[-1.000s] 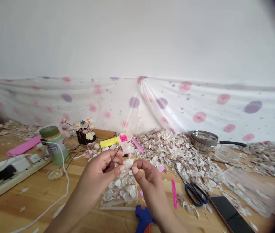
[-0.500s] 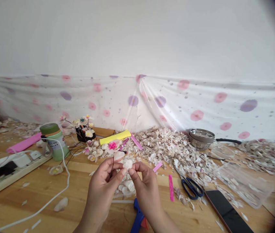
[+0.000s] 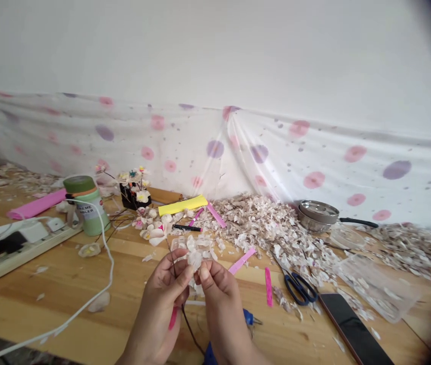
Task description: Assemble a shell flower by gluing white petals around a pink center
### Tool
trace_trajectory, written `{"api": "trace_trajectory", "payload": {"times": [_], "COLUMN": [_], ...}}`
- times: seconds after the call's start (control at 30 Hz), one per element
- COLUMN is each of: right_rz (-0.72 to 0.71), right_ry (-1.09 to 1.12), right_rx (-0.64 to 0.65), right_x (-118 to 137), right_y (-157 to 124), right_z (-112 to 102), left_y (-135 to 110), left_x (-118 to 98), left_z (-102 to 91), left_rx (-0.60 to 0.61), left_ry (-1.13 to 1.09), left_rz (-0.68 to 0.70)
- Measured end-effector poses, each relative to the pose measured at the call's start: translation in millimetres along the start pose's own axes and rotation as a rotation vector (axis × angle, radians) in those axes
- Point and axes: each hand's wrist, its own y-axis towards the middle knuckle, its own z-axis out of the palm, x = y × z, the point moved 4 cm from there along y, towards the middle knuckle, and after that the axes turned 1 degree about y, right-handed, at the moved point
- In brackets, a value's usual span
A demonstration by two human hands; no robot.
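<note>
Fingertips of both my left hand (image 3: pixel 169 286) and my right hand (image 3: pixel 213 276) pinch a pale, translucent petal-like flake (image 3: pixel 195 258) in front of me. A thin dark stem (image 3: pixel 189 324) also runs through my left hand, sticking out above the fingers and hanging below the palm. Above it a white and pink flower (image 3: pixel 157 233) shows; I cannot tell whether it is joined to this stem. More white flakes (image 3: pixel 204 248) lie just behind the fingertips. My right hand and wrist partly cover a blue glue gun (image 3: pixel 249 317).
Scissors (image 3: pixel 301 289), a phone (image 3: pixel 354 327) and a clear plastic tray (image 3: pixel 380 289) lie on the right. A heap of flakes (image 3: pixel 264 223) spreads behind, beside a metal pan (image 3: pixel 316 218). On the left are a green tumbler (image 3: pixel 88 208), a power strip (image 3: pixel 21 253) and a white cable (image 3: pixel 111 253).
The view has shifted slightly. My right fingers have moved in closer to the left ones at the flake. The pink-centred flower above my left hand has tipped left, and the dark stem now shows below.
</note>
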Motion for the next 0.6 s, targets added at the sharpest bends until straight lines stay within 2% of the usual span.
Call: {"api": "trace_trajectory", "payload": {"times": [0.07,0.17,0.27,0.33,0.43,0.5,0.6], "right_rz": [-0.022,-0.085,-0.119,-0.078,-0.014,-0.056,-0.082], "right_ry": [-0.056,-0.253,-0.669,-1.053,-1.513,-1.656,-1.739], "right_rx": [-0.041,-0.078,-0.009,0.009,-0.062,-0.108,-0.178], "right_x": [3,14,18,8,-18,-35,-51], "right_y": [-4,-18,-38,-53,-72,-80,-87], "right_z": [-6,-27,-55,-75,-98,-102,-100], "left_y": [3,11,16,18,20,22,25], "left_x": [-6,-24,-39,-44,-41,-36,-29], "left_z": [-8.8,-28.4,-48.7,-59.2,-68.2,-70.2,-70.9], "left_rx": [-0.029,-0.119,-0.187,-0.213,-0.22,-0.216,-0.204], "left_ry": [-0.018,-0.033,-0.017,0.043,0.1,0.135,0.163], "left_rz": [0.035,0.153,0.209,0.22,0.236,0.218,0.181]}}
